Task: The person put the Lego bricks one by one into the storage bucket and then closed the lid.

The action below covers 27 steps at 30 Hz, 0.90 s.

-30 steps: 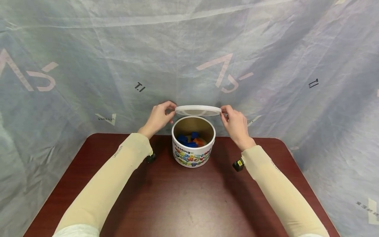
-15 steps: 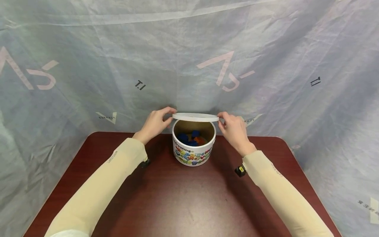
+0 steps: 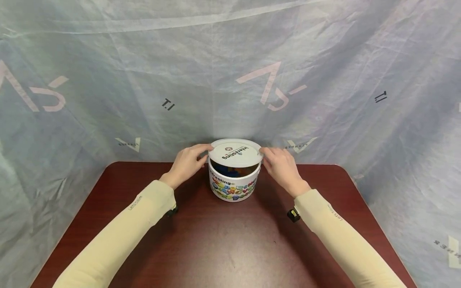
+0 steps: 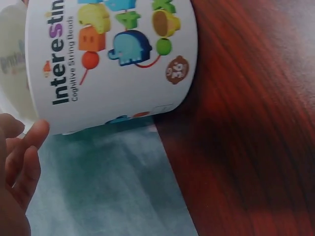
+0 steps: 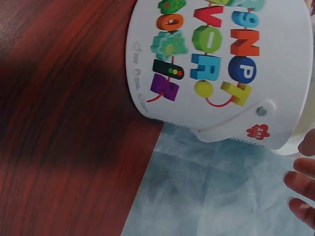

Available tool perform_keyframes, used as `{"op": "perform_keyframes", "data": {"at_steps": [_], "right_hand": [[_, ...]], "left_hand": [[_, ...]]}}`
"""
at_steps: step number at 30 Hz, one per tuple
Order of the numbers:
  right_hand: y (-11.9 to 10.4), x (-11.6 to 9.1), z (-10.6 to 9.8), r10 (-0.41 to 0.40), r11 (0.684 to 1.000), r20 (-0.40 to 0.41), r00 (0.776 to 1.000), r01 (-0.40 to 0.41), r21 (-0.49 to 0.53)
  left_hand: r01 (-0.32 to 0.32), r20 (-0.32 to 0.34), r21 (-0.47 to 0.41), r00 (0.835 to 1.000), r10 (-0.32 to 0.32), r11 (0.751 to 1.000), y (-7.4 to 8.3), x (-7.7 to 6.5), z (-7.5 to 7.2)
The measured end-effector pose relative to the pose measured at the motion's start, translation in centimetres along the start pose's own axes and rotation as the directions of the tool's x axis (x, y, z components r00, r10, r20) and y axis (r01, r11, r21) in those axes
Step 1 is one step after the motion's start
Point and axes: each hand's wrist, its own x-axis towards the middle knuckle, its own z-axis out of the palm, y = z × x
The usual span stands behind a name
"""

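A white round lid [image 3: 235, 155] with "Interesting" printed on it lies tilted over the rear of the bucket's mouth. Between its near edge and the rim, a gap shows blue and orange pieces [image 3: 232, 172] inside. The white bucket [image 3: 232, 193], printed with colourful string beads, stands upright on the table. My left hand [image 3: 188, 162] pinches the lid's left edge, and my right hand [image 3: 282, 166] pinches its right edge. In the left wrist view the left hand's fingers [image 4: 33, 162] are beside the bucket rim. The right wrist view shows the right hand's fingertips [image 5: 301, 182] near the lid.
The bucket sits near the back edge of a dark red wooden table [image 3: 230, 244]. Grey sheeting [image 3: 187, 72] hangs close behind and at both sides. A white handle [image 5: 229, 127] hangs down the bucket's side in the right wrist view.
Both hands have lowered the lid from above the bucket's back onto its mouth. The printed top now faces me, and less of the contents shows. The bucket stays in place.
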Motion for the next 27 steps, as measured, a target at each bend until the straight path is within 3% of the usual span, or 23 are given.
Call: {"op": "perform_keyframes", "data": {"at_steps": [6, 16, 22, 25, 27], "right_hand": [[-0.2, 0.0, 0.2, -0.081, 0.996, 0.002, 0.997, 0.081, -0.035], [-0.1, -0.9, 0.6, -0.146, 0.977, 0.028, 0.989, 0.149, -0.153], [0.1, -2.2, 0.6, -0.083, 0.99, 0.098, 0.992, 0.093, -0.107], [0.3, -2.4, 0.6, 0.006, 1.0, 0.141, 0.99, -0.008, 0.011], [0.3, -2.1, 0.4, 0.072, 0.991, 0.191, 0.979, -0.092, 0.101]], "left_hand": [[-0.116, -0.058, 0.069, 0.991, 0.121, 0.991, -0.8, -0.7, 0.4], [-0.22, -0.032, 0.175, 0.973, 0.229, 0.96, -1.6, -1.6, 1.5], [-0.194, -0.021, 0.161, 0.98, 0.2, 0.968, -1.5, -2.5, 2.2], [-0.116, -0.054, 0.05, 0.991, 0.119, 0.992, -1.3, -2.7, 2.2], [-0.037, -0.038, -0.036, 0.999, 0.035, 0.999, -1.0, -2.4, 2.3]]}}
